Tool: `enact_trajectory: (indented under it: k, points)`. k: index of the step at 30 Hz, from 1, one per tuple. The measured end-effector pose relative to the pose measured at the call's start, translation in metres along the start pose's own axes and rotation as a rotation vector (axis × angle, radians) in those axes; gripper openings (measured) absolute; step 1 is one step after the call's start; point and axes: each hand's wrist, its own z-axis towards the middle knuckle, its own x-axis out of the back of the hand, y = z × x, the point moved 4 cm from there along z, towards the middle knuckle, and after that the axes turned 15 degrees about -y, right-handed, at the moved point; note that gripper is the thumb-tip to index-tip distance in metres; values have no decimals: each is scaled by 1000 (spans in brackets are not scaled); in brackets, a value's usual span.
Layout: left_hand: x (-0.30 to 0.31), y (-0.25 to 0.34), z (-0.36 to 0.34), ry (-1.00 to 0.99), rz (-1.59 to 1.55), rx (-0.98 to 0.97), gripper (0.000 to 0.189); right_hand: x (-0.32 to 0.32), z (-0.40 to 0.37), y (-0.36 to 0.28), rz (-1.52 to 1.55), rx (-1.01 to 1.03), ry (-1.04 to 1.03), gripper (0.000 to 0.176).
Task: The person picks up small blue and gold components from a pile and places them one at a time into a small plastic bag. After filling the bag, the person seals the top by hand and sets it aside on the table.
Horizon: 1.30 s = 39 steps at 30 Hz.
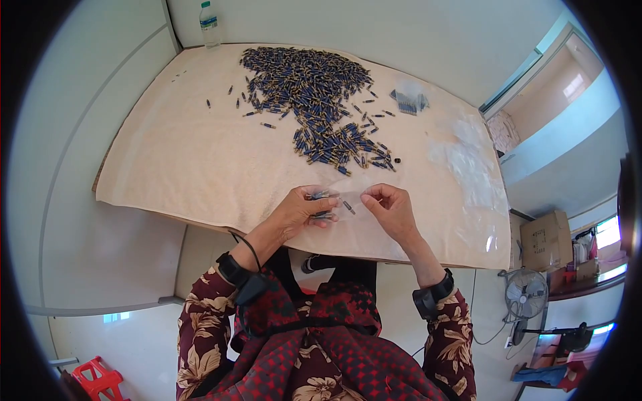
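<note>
My left hand is closed around several small blue-and-gold cylindrical pieces, their ends poking out between the fingers. Thumb and forefinger of my right hand are pinched at the edge of a clear plastic bag, which spans the gap between both hands. One loose cylindrical piece shows within the bag, just right of my left fingertips. Beyond my hands lies a large heap of the same blue-and-gold pieces, spilling toward me down the middle of the cloth.
A cream cloth covers the table. To the right lie flat clear bags and a filled bag of pieces. A small black item sits beside the heap. At the back left stands a water bottle; a fan is off the right side.
</note>
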Motion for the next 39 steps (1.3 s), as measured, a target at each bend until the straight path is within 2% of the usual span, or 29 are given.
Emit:
enact_trajectory:
  k: [3,8,12,15,20,23,28,32,39]
  points:
    - [3,-1,2,11,36,-51,28,-3,1,1,173,89,-5,9]
    - [4,-2,3,49,114,-105,22,2,-1,0,176,85,-13,9]
    - [3,-5,2,78,179,-112,21,3,4,5,60,109,-33,10]
    - [2,-3,2,99,188,-120,21,2,8,8,196,69,-176,7]
    - [4,4,-1,102,168,-137,21,-2,7,-2,362,188,-180,17]
    - [6,5,-3,97,140,-155,19,-7,1,-9,560,87,-214,22]
    - [8,6,-4,55,160,-171,20,-7,5,-7,540,81,-250,22]
    - [5,7,-6,45,218,-168,20,-4,10,-3,406,48,-281,21]
    - [-3,10,-11,58,282,-169,20,-6,12,-7,374,-22,-327,12]
